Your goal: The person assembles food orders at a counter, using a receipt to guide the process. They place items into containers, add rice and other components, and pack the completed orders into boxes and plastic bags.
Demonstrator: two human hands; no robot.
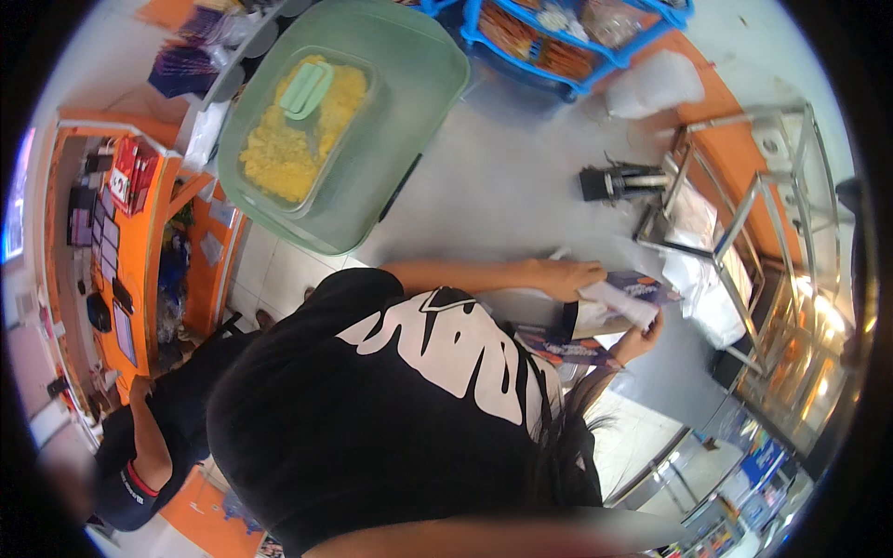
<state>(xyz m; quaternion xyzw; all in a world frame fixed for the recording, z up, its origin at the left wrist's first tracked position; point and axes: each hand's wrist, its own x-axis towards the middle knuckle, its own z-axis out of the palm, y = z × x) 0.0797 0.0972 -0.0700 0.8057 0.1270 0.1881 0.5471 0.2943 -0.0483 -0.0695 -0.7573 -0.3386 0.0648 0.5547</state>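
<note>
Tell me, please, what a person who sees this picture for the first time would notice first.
First, the large green lidded tub of yellow food at the top, on the grey counter. Then the person in a black shirt with white print in the middle, whose left hand and right hand hold a small white-and-purple carton.

A lidded green tub point(391, 130) of yellow food sits far left; a blue basket point(567, 46) far; a metal rack point(753, 223) right.

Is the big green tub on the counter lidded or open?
Lidded: the translucent green lid with a pale handle covers the tub, yellow food showing through.
</note>
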